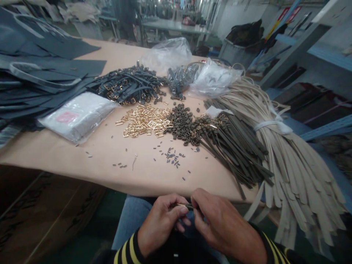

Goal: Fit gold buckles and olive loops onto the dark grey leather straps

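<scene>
The left hand (pixel 159 227) and right hand (pixel 220 223) meet just off the near edge of the paper-covered surface (pixel 82 157). The fingers (pixel 176 206) of the left hand are pinched on a slim dark strap (pixel 185 206) with a gold tip, and the right hand's fingers (pixel 196 200) close on it from the other side; neither hand is released.

Beyond the loose gold buckles (pixel 144 121) lies a heap of dark straps (pixel 129 86) already carrying buckles. To the right of those buckles, much remains unjoined: dark keepers (pixel 183 124), a sheaf of bare dark strips (pixel 233 150), and further right a tied bundle of beige straps (pixel 286 161). Small dark pieces (pixel 172 157) lie scattered in front of the buckles.
</scene>
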`<state>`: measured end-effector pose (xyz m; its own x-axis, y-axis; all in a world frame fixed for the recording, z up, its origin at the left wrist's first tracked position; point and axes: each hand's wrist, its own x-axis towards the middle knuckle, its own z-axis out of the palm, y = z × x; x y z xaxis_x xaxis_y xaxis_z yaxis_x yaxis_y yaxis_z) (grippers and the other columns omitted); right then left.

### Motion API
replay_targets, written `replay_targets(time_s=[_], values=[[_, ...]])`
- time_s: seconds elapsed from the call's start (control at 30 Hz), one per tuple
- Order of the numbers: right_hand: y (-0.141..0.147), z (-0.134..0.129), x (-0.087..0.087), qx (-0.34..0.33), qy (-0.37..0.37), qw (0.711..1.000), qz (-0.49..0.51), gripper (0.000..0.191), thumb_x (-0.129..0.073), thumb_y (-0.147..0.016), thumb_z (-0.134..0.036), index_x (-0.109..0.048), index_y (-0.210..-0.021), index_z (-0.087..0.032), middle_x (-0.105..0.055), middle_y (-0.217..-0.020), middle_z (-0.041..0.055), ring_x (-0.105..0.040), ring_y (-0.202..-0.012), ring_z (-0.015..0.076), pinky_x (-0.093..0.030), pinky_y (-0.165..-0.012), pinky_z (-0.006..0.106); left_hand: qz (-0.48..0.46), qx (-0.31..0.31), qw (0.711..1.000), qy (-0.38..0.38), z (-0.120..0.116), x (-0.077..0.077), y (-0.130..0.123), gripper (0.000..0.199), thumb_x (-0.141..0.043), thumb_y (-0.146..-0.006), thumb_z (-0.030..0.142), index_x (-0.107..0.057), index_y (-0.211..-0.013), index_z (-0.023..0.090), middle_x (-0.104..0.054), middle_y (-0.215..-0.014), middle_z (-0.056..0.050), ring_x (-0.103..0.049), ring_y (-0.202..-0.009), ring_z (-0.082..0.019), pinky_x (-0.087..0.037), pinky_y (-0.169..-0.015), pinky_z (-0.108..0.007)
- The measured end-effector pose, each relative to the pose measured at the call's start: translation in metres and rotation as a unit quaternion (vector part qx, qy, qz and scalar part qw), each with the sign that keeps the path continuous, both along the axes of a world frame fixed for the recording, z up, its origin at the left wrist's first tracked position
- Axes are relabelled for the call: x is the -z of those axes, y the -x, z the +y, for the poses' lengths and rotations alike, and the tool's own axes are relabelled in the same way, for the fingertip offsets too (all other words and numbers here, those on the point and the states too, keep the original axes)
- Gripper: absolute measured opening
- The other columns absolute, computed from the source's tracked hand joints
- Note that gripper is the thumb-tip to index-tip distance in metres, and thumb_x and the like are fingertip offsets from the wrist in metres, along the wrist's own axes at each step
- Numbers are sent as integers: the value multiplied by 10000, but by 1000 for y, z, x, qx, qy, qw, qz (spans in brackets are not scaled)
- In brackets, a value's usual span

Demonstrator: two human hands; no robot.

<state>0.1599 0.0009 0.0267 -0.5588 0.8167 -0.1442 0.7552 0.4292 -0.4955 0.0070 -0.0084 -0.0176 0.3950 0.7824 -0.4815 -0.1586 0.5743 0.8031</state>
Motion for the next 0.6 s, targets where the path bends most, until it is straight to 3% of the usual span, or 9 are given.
replay_targets(time_s=[0.13, 0.23, 0.33, 0.47, 0.6], values=[[-1, 57, 2, -21, 39, 996, 83, 71, -468, -744, -127, -522, -768, -167, -564, -661, 4, -516, -593, 113, -374, -547, 209, 17, -41, 999, 7, 20, -4, 6, 304, -598, -657, 407, -529, -660, 111, -587, -497, -10, -523, -392, -81, -399, -406, -178], [-1, 106, 22, 68, -77, 991, 86, 160, -467, -761, -97, -564, -883, -130, -598, -829, 62, -547, -724, 132, -416, -676, 229, 29, -81, 996, 20, 31, 2, 13, 319, -615, -629, 413, -504, -624, 114, -593, -512, -9, -530, -386, -77, -393, -388, -166], [3, 139, 42, 58, -148, 987, -18, 234, -436, -759, -39, -590, -915, -122, -586, -884, 87, -543, -806, 151, -406, -741, 243, 34, -89, 995, 28, 34, 10, 17, 340, -608, -623, 434, -496, -605, 113, -577, -476, -2, -516, -366, -71, -387, -377, -161], [10, 154, 48, 32, -136, 986, -89, 219, -411, -783, -65, -617, -816, -130, -580, -838, 100, -547, -770, 176, -408, -687, 263, 36, -91, 995, 30, 32, 15, 20, 341, -581, -646, 436, -495, -585, 113, -547, -424, 8, -496, -343, -63, -374, -365, -154], [11, 141, 29, 49, -122, 989, -64, 148, -473, -758, -96, -611, -807, -117, -592, -794, 91, -550, -737, 173, -408, -685, 269, 25, -97, 995, 30, 32, 15, 20, 300, -586, -658, 395, -494, -598, 115, -554, -435, 13, -496, -346, -58, -375, -369, -150]])
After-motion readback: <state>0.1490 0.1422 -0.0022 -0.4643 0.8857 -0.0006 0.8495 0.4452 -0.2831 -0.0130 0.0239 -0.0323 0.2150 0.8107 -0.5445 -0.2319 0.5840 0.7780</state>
